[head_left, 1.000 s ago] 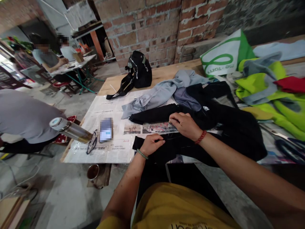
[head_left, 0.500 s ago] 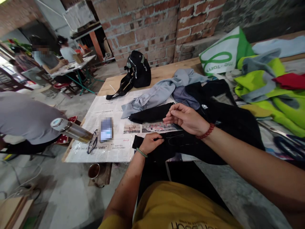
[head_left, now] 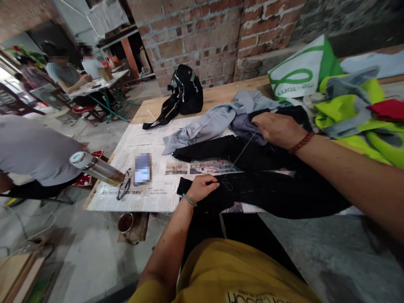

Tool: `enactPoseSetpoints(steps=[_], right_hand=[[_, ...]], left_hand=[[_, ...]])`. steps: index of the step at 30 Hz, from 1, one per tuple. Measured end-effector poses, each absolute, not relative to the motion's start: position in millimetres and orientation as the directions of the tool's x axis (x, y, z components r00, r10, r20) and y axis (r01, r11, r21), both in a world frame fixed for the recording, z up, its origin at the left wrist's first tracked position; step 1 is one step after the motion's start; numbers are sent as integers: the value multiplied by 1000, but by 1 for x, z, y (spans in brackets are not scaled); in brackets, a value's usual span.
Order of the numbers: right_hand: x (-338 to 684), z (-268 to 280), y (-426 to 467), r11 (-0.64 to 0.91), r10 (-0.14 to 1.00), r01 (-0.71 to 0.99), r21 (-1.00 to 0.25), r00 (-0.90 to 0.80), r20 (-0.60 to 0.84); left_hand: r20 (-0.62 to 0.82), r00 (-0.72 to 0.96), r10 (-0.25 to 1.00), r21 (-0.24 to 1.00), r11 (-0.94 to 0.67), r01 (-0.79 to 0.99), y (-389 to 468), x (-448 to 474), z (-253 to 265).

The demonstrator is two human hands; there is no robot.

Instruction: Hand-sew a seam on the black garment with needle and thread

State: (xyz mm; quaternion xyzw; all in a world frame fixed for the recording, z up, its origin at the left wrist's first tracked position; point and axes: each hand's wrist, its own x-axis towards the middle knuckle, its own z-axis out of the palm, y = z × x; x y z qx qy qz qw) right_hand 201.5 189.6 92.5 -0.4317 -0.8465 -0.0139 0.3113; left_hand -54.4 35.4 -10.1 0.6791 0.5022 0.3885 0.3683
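A black garment (head_left: 268, 191) lies along the table's near edge, with a line of pale stitches on it. My left hand (head_left: 203, 188) pinches its cloth near the left end, thumb against fingers. Above the garment my right hand (head_left: 279, 129) is raised with its fingers closed. A pale thread (head_left: 242, 152) runs taut from the cloth up to those fingers; whether a needle is in them I cannot tell. Near the left hand, a loose loop of thread rests on the black cloth. Behind, a black sleeve (head_left: 205, 148) and a grey garment (head_left: 205, 122) lie spread out.
Newspaper (head_left: 151, 202) covers the table. On its left are a phone (head_left: 142, 169), eyeglasses (head_left: 125, 185) and a tilted bottle (head_left: 96, 168). A black bag (head_left: 190, 90), a green-white bag (head_left: 296, 73) and yellow-green clothes (head_left: 350, 109) stand behind. A metal cup (head_left: 125, 223) sits below; people sit at left.
My right hand has moved up and to the right and closed, drawing the thread taut from the cloth. My left hand keeps its place on the black garment.
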Motion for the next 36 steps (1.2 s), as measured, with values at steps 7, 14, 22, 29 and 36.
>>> enactPoseSetpoints(steps=[7, 14, 22, 29, 36], right_hand=[[225, 107, 213, 466, 739, 881, 82, -439, 512], [241, 117, 230, 291, 808, 952, 93, -297, 508], [254, 126, 234, 270, 782, 959, 88, -272, 560], [231, 113, 221, 397, 746, 910, -121, -243, 620], [145, 43, 128, 413, 902, 430, -803, -318, 293]], left_hand=[[147, 194, 970, 890, -215, 402, 36, -55, -9], [145, 193, 970, 894, -212, 395, 36, -55, -11], [133, 201, 971, 900, -203, 387, 36, -56, -10], [129, 199, 972, 902, -198, 384, 36, -55, -10], [150, 188, 971, 906, -211, 366, 37, -55, -10]])
